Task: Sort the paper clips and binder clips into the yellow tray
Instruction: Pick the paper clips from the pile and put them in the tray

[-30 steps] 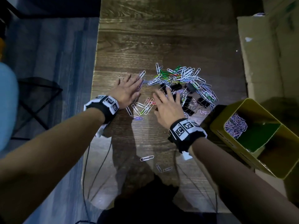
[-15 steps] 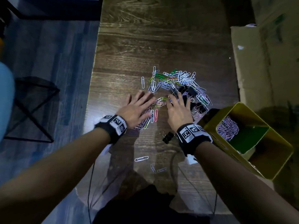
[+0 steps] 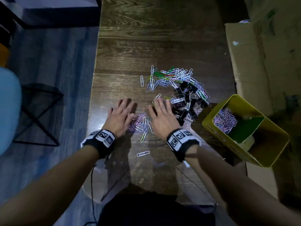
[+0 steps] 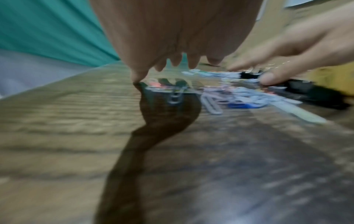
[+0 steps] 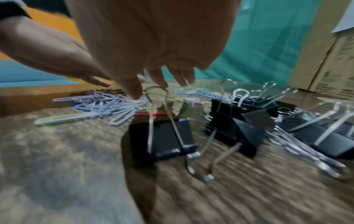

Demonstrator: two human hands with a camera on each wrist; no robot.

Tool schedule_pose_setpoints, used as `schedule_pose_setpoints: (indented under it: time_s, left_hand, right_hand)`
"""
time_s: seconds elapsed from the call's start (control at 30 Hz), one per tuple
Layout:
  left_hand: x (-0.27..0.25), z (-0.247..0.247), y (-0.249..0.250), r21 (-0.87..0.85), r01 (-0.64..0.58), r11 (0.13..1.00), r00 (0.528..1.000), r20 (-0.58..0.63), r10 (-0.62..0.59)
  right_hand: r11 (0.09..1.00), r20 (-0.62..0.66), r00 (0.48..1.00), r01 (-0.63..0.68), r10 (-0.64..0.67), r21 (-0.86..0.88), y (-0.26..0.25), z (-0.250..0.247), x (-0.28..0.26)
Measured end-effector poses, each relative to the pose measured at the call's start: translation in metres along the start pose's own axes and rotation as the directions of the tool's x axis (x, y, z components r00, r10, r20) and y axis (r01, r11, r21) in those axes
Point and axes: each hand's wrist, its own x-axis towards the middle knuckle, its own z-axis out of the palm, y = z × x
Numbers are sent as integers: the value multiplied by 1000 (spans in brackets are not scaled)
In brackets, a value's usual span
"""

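Roughly a small part done, by my estimate. The yellow tray (image 3: 210,126) sits at the right edge of the counter (image 3: 146,38), tilted toward the person. One of its compartments holds a heap of pale paper clips (image 3: 225,119); the compartment beside it shows no clips that I can make out, and no binder clips appear in the tray.

Left to sort: the main pile of paper clips (image 3: 171,77) mid-counter, mixed colours, with the black binder clips (image 3: 187,98) tangled into its right side, near the tray. A smaller cluster of paper clips (image 3: 141,124) lies between the two hands. A few stray clips (image 3: 143,153) lie nearer the person.

Left hand (image 3: 119,117): palm down, fingers straight and slightly spread, holding nothing, just beside the small cluster. Right hand (image 3: 161,119): palm down, fingers extended and spread, low over the counter, nothing gripped; in the right wrist view a fingertip (image 5: 134,91) is at the wire handle of one binder clip (image 5: 166,139), contact uncertain.

Judgement: separating the two kinds on the counter; both kinds mostly outstanding.
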Motion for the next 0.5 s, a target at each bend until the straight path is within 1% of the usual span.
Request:
schedule_pose_setpoints:
  time_s: [0.03,0.1,0.2,0.33,0.4,0.5]
  left_hand:
    - [0,1,-3,18,45,999,999,29,-45]
    - [-4,6,-2,113,39,993,995,88,-49]
    - [-20,23,8,127,0,992,992,123,-16]
    - [-53,43,29,105,-90,990,983,169,72]
    - [-62,45,36,75,-105,992,984,156,92]
    - [-46,33,42,5,-62,998,996,65,62]
  right_hand:
    - [999,41,998,-46,47,-18,-4,0,3]
    - [993,111,987,-114,116,-26,-10,2,3]
    - [995,119,988,-101,100,3,-20,12,-12]
    - [995,108,991,-81,75,56,-19,24,-47]
    - [996,124,990,-77,70,45,-9,27,-61]
    - [992,161,979,-124,121,10,11,33,-76]
